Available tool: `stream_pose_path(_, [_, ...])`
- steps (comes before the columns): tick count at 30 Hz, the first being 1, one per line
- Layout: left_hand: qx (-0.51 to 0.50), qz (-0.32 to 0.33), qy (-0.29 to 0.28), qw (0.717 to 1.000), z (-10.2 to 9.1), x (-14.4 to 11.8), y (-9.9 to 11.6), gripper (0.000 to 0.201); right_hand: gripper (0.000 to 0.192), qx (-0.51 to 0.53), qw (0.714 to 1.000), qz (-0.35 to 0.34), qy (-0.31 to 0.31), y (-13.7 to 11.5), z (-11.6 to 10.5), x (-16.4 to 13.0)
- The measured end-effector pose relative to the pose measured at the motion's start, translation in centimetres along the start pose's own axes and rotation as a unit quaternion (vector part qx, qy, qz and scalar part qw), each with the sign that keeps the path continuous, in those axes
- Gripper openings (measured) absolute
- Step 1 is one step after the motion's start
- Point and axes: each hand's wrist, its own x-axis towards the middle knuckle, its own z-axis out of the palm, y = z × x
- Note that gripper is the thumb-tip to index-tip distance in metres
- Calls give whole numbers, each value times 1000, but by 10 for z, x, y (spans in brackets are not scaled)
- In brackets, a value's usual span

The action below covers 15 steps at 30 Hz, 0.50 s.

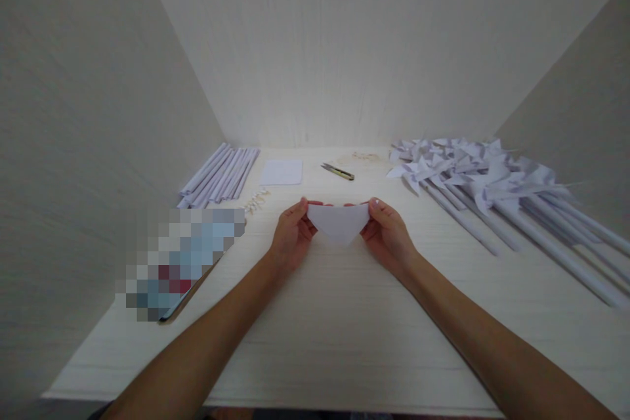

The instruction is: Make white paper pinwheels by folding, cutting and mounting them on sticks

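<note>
A white sheet of paper folded into a triangle [338, 222] is held just above the pale wooden desk [344, 321], its long edge at the top and its point toward me. My left hand [291, 233] pinches its left corner. My right hand [386, 233] pinches its right corner. Both hands sit at the middle of the desk, thumbs on the near face of the paper.
Rolled white paper sticks [221, 175] lie at the back left, a flat white paper square [281, 172] beside them. A utility knife [338, 171] lies behind the hands. Several finished paper pinwheels [472, 174] on sticks fill the right. A blurred flat object [180, 259] lies left.
</note>
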Motion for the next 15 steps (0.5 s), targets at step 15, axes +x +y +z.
stream_pose_path(15, [-30, -131, -97, 986, -4, -1, -2, 31, 19, 36, 996, 76, 28, -2, -5, 1])
